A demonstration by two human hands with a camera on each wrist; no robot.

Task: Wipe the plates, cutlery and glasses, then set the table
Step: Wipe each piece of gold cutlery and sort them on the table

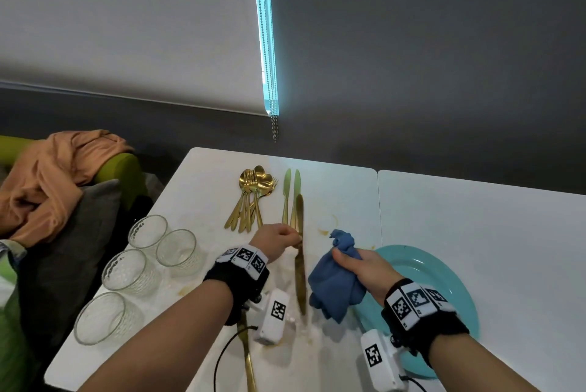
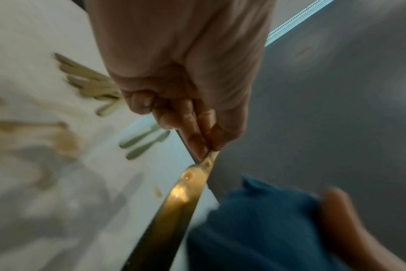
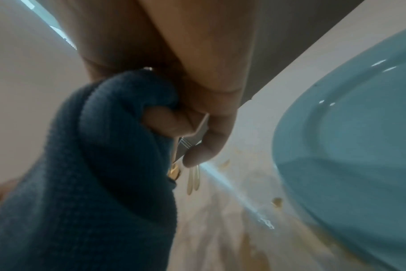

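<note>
My left hand pinches a gold knife near its middle, the knife lying lengthwise just above the white table. In the left wrist view the left hand's fingertips clamp that knife. My right hand grips a bunched blue cloth just right of the knife; in the right wrist view the cloth fills the palm. A teal plate lies under my right wrist. Gold spoons and forks lie piled beyond, with two more knives beside them.
Several clear glasses stand along the table's left edge. Another gold utensil lies under my left forearm. Brown stains mark the tabletop. A green sofa with an orange garment sits at the left. A seam splits the two tabletops.
</note>
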